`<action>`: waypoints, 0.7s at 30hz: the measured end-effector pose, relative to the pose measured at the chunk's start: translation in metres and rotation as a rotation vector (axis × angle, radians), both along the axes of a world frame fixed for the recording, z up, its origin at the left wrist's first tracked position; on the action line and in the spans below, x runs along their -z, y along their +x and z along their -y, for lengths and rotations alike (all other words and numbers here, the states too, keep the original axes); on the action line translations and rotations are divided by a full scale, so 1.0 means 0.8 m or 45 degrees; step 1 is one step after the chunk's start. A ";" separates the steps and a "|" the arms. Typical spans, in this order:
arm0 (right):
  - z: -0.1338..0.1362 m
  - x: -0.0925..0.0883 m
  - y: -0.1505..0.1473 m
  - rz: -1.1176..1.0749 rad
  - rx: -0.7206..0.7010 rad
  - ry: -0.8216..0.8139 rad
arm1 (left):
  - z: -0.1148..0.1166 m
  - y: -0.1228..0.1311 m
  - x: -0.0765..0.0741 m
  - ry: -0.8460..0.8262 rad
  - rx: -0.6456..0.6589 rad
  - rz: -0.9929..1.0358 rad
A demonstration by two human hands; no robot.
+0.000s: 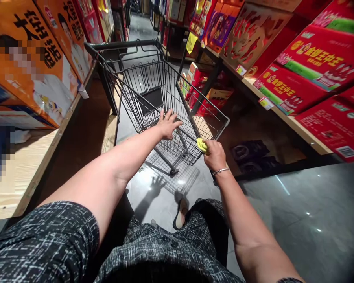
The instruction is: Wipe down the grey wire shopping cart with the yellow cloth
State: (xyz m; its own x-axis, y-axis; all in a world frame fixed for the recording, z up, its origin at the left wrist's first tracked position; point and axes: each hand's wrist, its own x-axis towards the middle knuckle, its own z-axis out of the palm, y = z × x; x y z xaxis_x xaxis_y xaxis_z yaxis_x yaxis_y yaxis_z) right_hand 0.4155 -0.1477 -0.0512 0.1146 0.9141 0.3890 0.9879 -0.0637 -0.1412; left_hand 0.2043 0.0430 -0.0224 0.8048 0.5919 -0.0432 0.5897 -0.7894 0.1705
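A black wire shopping cart (151,100) stands in the aisle in front of me, its handle bar (122,44) at the far end and its basket narrowing toward me. My left hand (167,124) is stretched over the near rim with fingers spread, and I see nothing held in it; whether it touches the wire cannot be made out. Bunched in my right hand (215,152) is a yellow cloth (202,145), at the near right corner of the basket rim. The fingers curl round the cloth, and part of it shows on the left side.
Shelves flank the cart closely. Large orange boxes (32,59) sit on the left wooden shelf (32,165). Stacked red cartons (315,59) fill the right shelf, with dark packages (250,155) below. My foot (180,214) is on the shiny grey floor (306,212).
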 end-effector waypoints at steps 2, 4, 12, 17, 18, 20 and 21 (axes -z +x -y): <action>0.006 0.009 -0.022 0.046 -0.012 0.040 | 0.020 -0.004 0.003 -0.015 0.125 -0.015; 0.011 0.024 -0.042 0.117 -0.027 0.112 | 0.038 -0.011 0.006 -0.002 0.205 0.015; 0.020 0.088 -0.114 0.187 -0.109 0.294 | 0.043 -0.064 0.005 -0.052 0.139 0.020; 0.033 0.118 -0.157 0.096 -0.171 0.113 | 0.041 -0.092 -0.005 -0.325 -0.012 0.056; 0.037 0.128 -0.164 0.083 -0.192 0.017 | 0.043 -0.097 -0.007 -0.379 -0.042 0.073; 0.043 0.151 -0.174 0.069 -0.215 -0.213 | 0.046 -0.104 -0.009 -0.442 -0.085 0.104; 0.046 0.162 -0.178 0.073 -0.218 -0.332 | 0.048 -0.107 -0.010 -0.452 -0.096 0.121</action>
